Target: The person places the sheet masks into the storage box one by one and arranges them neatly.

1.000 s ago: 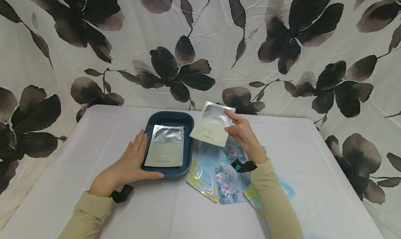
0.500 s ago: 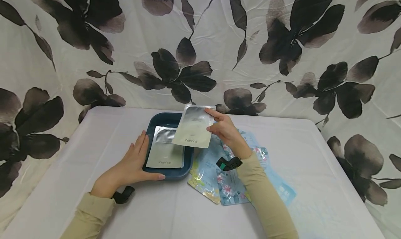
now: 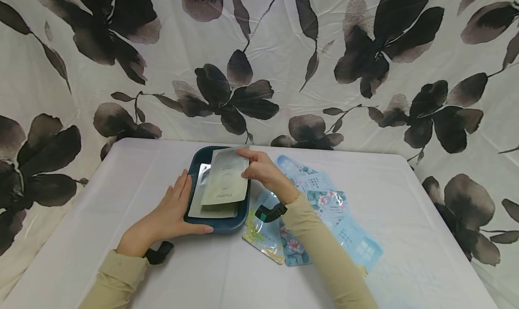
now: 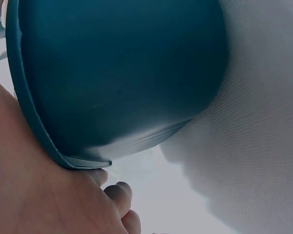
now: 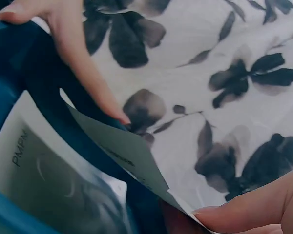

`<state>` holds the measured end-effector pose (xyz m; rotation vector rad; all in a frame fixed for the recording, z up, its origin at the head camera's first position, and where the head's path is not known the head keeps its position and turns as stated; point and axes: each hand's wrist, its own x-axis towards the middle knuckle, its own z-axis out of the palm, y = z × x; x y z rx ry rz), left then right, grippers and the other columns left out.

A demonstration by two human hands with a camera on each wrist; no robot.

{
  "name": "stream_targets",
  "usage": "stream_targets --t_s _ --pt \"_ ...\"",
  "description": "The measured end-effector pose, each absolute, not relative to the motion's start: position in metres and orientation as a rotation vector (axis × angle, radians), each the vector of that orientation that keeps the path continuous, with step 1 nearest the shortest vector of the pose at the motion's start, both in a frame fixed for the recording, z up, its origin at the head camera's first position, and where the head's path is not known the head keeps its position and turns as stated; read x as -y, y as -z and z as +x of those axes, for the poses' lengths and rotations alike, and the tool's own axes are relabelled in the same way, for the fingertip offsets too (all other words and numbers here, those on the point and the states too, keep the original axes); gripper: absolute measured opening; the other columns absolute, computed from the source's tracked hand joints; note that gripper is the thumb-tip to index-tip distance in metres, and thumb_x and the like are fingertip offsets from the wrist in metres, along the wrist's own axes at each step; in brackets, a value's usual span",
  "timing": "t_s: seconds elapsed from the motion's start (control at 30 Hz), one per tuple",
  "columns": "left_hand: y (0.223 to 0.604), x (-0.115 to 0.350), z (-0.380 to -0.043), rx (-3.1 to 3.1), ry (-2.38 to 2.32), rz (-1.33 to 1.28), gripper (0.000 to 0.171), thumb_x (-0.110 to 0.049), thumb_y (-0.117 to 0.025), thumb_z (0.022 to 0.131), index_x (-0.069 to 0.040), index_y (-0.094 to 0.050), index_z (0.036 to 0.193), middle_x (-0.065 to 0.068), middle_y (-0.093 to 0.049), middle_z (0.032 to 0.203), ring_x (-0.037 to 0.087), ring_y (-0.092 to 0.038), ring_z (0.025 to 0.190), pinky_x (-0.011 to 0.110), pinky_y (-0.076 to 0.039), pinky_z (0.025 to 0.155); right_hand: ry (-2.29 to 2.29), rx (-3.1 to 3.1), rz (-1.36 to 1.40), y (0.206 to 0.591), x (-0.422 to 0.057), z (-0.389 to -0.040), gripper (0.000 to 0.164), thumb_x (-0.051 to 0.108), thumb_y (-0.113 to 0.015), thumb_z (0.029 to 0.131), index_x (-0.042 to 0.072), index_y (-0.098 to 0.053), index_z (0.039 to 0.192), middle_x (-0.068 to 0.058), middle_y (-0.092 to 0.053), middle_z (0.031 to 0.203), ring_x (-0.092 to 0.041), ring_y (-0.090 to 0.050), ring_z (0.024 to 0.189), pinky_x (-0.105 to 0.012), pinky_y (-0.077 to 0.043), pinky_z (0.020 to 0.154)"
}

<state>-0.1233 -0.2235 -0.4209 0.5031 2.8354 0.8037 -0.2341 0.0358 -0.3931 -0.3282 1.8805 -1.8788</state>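
A dark blue tray (image 3: 227,229) stands on the white table. In it lies a silver and pale-green flat sachet (image 3: 195,210) printed PMPM, also seen in the right wrist view (image 5: 53,170). My right hand (image 3: 265,171) pinches a second such sachet (image 3: 225,178) by its far right corner, tilted above the first and overlapping it. My left hand (image 3: 166,214) rests against the tray's left side, fingers straight along the rim and thumb stretched along the near edge. In the left wrist view, the hand (image 4: 44,195) touches the rim beside the tray's outer wall (image 4: 122,73).
Several light-blue flowered sachets (image 3: 330,203) lie overlapping to the right of the tray, partly under my right forearm. A floral cloth (image 3: 308,74) hangs behind the table's far edge. Dark bands (image 3: 270,212) sit on both wrists.
My right hand has carried its sachet leftward from beside the tray to above the sachet in it. More blue sachets have come into view. My left hand has stayed at the tray.
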Motion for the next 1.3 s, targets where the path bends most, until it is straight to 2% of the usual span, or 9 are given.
stream_targets --t_s 0.2,0.5,0.77,0.87,0.97,1.03,1.1,1.2,1.3 --pt "0.423 0.225 -0.124 -2.831 -0.797 0.508 0.146 -0.071 -0.078 0.067 0.007 0.008 0.154 0.016 0.023 0.162 0.044 0.010 0.148 0.063 0.001 0.116 1.814 -1.913 -0.392 0.396 -0.020 -0.232 0.077 -0.021 -0.052 0.076 -0.003 -0.037 0.150 -0.025 -0.049 0.143 -0.021 -0.058 0.104 -0.026 -0.050 0.075" --pt "0.426 0.224 -0.125 -2.840 -0.787 0.507 0.146 -0.073 -0.077 0.066 0.008 0.007 0.154 0.020 0.019 0.162 0.043 0.009 0.149 0.063 0.000 0.116 1.719 -1.962 -0.325 0.399 -0.001 -0.227 0.079 -0.023 -0.052 0.073 -0.002 -0.041 0.148 -0.026 -0.054 0.132 -0.017 -0.056 0.076 -0.030 -0.045 0.062" --pt "0.425 0.223 -0.125 -2.838 -0.788 0.504 0.146 -0.073 -0.077 0.066 0.008 0.008 0.154 0.019 0.020 0.162 0.043 0.009 0.149 0.063 0.000 0.116 1.649 -2.065 -0.317 0.401 0.006 -0.225 0.081 -0.026 -0.051 0.071 -0.003 -0.041 0.148 -0.022 -0.045 0.145 -0.018 -0.051 0.076 -0.029 -0.040 0.056" --pt "0.425 0.223 -0.124 -2.834 -0.789 0.496 0.146 -0.072 -0.077 0.066 0.008 0.008 0.154 0.018 0.021 0.162 0.043 0.009 0.149 0.062 0.000 0.116 1.649 -2.072 -0.325 0.402 0.006 -0.224 0.080 -0.026 -0.048 0.071 -0.005 -0.040 0.148 -0.024 -0.047 0.142 -0.018 -0.049 0.077 -0.030 -0.037 0.055" --pt "0.424 0.223 -0.123 -2.835 -0.792 0.491 0.146 -0.072 -0.078 0.067 0.007 0.008 0.154 0.019 0.021 0.162 0.043 0.010 0.149 0.063 0.000 0.116 1.667 -2.051 -0.334 0.403 0.006 -0.224 0.078 -0.024 -0.045 0.072 -0.007 -0.038 0.148 -0.025 -0.046 0.143 -0.021 -0.050 0.087 -0.032 -0.038 0.060" --pt "0.424 0.223 -0.124 -2.836 -0.797 0.493 0.145 -0.071 -0.078 0.067 0.007 0.008 0.154 0.019 0.020 0.162 0.043 0.010 0.149 0.063 0.000 0.116 1.661 -2.039 -0.324 0.402 0.005 -0.222 0.076 -0.020 -0.045 0.075 -0.006 -0.036 0.149 -0.023 -0.043 0.147 -0.022 -0.052 0.105 -0.033 -0.043 0.070" --pt "0.424 0.223 -0.124 -2.838 -0.805 0.499 0.145 -0.070 -0.078 0.067 0.007 0.008 0.154 0.020 0.020 0.162 0.044 0.009 0.148 0.064 0.000 0.116 1.641 -2.028 -0.308 0.401 0.005 -0.220 0.073 -0.016 -0.047 0.079 -0.006 -0.034 0.150 -0.021 -0.035 0.154 -0.025 -0.045 0.128 -0.036 -0.046 0.085" --pt "0.423 0.223 -0.124 -2.838 -0.811 0.499 0.144 -0.070 -0.079 0.068 0.007 0.008 0.154 0.018 0.021 0.162 0.044 0.009 0.148 0.063 0.000 0.116 1.608 -2.023 -0.269 0.399 0.006 -0.216 0.070 -0.008 -0.051 0.085 -0.003 -0.031 0.152 -0.017 -0.025 0.160 -0.029 -0.027 0.145 -0.045 -0.039 0.107" --pt "0.422 0.223 -0.123 -2.839 -0.820 0.509 0.144 -0.069 -0.079 0.068 0.008 0.007 0.154 0.019 0.022 0.162 0.045 0.009 0.148 0.064 0.000 0.115 1.634 -1.989 -0.201 0.398 0.008 -0.211 0.071 -0.003 -0.054 0.089 -0.001 -0.028 0.154 -0.015 -0.019 0.162 -0.031 -0.021 0.148 -0.048 -0.030 0.115"
